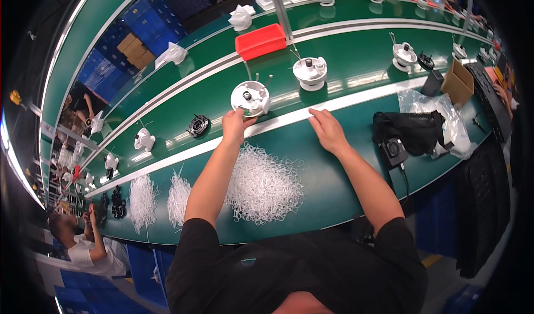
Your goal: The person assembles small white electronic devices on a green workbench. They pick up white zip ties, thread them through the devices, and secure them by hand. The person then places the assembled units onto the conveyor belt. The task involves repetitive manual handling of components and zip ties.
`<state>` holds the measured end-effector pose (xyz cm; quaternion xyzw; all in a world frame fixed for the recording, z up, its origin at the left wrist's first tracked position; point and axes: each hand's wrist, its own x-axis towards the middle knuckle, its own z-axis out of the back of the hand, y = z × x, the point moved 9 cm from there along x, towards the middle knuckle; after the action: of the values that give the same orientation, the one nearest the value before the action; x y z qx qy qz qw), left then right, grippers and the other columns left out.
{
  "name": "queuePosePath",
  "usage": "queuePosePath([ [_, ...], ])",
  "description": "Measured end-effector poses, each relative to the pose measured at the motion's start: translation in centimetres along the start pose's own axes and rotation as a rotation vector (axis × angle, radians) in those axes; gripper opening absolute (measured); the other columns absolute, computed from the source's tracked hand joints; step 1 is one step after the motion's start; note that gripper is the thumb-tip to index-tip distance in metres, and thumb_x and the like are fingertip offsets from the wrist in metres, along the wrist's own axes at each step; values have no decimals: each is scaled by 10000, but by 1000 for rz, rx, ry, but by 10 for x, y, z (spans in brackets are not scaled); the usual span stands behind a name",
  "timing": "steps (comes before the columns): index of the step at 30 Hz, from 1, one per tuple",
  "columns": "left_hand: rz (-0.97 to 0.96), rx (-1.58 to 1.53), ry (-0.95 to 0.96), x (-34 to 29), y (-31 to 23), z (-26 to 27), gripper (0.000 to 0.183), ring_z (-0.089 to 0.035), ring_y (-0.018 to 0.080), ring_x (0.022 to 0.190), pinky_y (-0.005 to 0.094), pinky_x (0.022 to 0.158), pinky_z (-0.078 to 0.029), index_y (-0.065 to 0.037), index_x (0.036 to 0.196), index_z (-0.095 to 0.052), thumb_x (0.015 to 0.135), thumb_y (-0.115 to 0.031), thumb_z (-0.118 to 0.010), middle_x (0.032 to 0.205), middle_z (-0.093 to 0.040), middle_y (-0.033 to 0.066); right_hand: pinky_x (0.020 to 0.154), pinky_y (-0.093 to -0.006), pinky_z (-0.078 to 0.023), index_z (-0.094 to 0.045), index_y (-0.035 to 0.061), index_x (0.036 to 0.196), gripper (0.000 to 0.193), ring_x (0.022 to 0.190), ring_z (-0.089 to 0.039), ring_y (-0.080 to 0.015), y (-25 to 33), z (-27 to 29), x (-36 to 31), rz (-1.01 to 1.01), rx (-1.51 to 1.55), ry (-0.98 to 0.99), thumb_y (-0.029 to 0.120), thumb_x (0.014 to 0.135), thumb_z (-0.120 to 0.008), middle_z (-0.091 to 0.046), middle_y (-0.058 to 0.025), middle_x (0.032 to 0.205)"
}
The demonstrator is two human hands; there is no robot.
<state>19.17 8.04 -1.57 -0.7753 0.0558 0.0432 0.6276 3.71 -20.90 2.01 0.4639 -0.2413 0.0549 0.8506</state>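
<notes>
My left hand (pixel 234 127) grips the near rim of a white bowl-shaped housing (pixel 257 104) on the green conveyor belt. Thin white stalks rise from this housing, and a dark round part sits inside it. Most of the left fingertips are hidden against the rim. Over the white rail to the right, my right hand (pixel 328 129) is empty, with its fingers stretched apart. A second white housing (pixel 310 81) stands beyond that hand, untouched. Between my forearms lies a heap of thin white looped wires (pixel 262 189) on the green bench.
A red tray (pixel 261 41) rests behind the housings. Left along the belt are a black ring-shaped part (pixel 198 125) and more white units. A black cloth bag (pixel 408 129), clear plastic and an open cardboard box (pixel 458 82) lie right. Smaller wire bundles (pixel 143 201) lie left. Other people work nearby.
</notes>
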Motion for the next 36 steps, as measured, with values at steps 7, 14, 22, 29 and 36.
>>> queuePosePath([
  [7,101,254,295,-100,18,-90,273,-719,252,854,324,709,-620,119,1100,-581,928,-86,-528,1005,-689,187,813,-432,-479,-654,1,1140,307,915,-610,-369,16,11,20,-48,-57,-58,245,994,-537,-621,-192,964],
  [14,185,358,401,-138,31,-124,247,-717,227,783,298,676,-624,121,1007,-619,906,-100,-573,950,-693,172,750,-427,-490,-711,20,967,249,836,-626,-347,5,25,18,-127,5,13,246,943,-610,-624,-175,884],
  [22,318,370,472,-132,48,-114,302,-704,191,802,280,700,-606,76,1067,-612,970,-210,-600,984,-701,151,703,-277,-478,-715,-19,984,258,817,-584,-83,-19,17,15,-414,580,132,232,942,-674,-661,-17,880],
  [29,110,470,376,-110,17,-109,291,-683,172,753,271,641,-580,68,1069,-635,966,-203,-631,965,-699,129,711,-265,-491,-706,9,1043,245,799,-603,-83,-17,22,21,-253,481,43,223,965,-617,-703,-45,879],
  [36,-146,228,352,-86,-25,-134,174,-653,130,771,256,645,-557,23,1084,-653,937,-70,-660,973,-687,84,759,-300,-511,-674,1,1153,262,868,-647,-145,12,21,24,-102,278,144,138,996,-514,-693,-103,949],
])
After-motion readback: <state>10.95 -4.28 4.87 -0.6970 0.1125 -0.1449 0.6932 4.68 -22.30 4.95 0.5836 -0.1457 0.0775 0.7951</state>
